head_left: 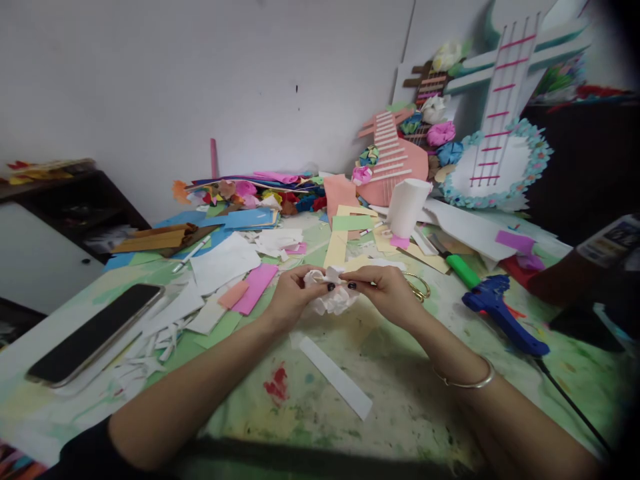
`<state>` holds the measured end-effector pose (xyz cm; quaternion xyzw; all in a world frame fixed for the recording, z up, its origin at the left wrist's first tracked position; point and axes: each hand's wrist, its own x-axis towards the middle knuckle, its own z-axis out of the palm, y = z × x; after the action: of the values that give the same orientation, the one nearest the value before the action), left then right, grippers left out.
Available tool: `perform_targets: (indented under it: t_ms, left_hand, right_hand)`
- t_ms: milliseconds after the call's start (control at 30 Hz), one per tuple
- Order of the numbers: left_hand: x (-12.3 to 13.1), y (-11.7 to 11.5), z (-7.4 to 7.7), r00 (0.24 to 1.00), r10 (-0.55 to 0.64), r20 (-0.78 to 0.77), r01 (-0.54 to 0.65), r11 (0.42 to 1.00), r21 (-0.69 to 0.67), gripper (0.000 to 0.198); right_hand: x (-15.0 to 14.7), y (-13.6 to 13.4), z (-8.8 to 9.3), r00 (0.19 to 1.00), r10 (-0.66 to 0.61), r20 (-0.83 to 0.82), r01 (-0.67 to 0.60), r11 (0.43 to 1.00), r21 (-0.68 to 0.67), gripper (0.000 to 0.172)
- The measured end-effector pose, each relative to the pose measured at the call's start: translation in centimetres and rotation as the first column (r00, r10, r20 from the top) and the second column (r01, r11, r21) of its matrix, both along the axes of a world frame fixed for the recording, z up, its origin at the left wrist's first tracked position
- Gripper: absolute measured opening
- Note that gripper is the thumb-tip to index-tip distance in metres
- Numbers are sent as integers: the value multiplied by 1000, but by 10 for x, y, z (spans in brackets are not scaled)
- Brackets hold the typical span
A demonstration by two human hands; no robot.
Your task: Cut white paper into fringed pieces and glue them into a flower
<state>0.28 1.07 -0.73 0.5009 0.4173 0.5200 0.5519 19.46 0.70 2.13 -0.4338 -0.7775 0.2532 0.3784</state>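
Note:
My left hand and my right hand meet over the middle of the table, both pinched on a crumpled white paper flower. The fingers of each hand curl round its edges, and the paper hangs slightly below them. A white paper strip lies flat on the paint-stained table just in front of my hands. Gold-handled scissors rest right beside my right hand.
A black phone lies at the left. A blue glue gun and its cord sit at the right, near another person's arm. Coloured paper sheets, a white paper cup and paper guitar crafts crowd the back.

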Motion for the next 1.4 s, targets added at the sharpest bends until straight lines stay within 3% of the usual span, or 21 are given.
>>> perform_targets:
  t_ms: [167,367,533,667,767,867,967,1067,1133,1233,1333,1400]
  left_hand:
    - [-7,8,-5,1000,27,12,-27,999,28,26]
    - [-11,8,0,997,81,4,-81,996,37,29]
    - [-12,10,-2,999,16,-37,-16,1000,-11,45]
    - [-14,17,-11,987,-36,-159,40,999,24,53]
    - [-12,17,-14,978,-34,-205,50,996,72,51]
    - [-9,10,-11,951,-3,-310,61,982,177,45]
    - [-11,7,-3,897,110,-427,53,935,351,36]
    - [-23,15,8,887,175,-427,59,875,480,26]
    - [-33,24,16,912,224,-343,-43,884,465,25]
    - [-47,34,24,910,288,-298,-133,883,450,39]
    - [-52,37,27,876,299,-379,-99,880,465,40]
    - [-51,40,28,875,230,-427,-22,898,440,43]
  right_hand:
    - [15,10,0,998,-22,56,28,994,-104,31]
    - [43,21,7,995,-71,-65,58,980,-190,24]
    - [49,22,9,976,-176,-131,144,965,-217,29]
    - [33,18,3,968,-247,40,250,965,-85,27]
    - [17,13,-4,951,-254,178,252,967,30,23]
    - [4,9,-8,940,-264,216,251,964,87,22]
    - [2,7,-9,944,-293,153,272,952,142,22]
    - [6,8,-8,938,-347,11,336,914,226,21]
    - [11,9,-9,928,-373,-23,367,896,251,22]
    - [16,12,-10,927,-375,-10,366,898,245,21]
    - [18,14,-11,928,-373,-1,362,902,236,21]
    - [19,15,-11,927,-375,6,364,902,232,20]
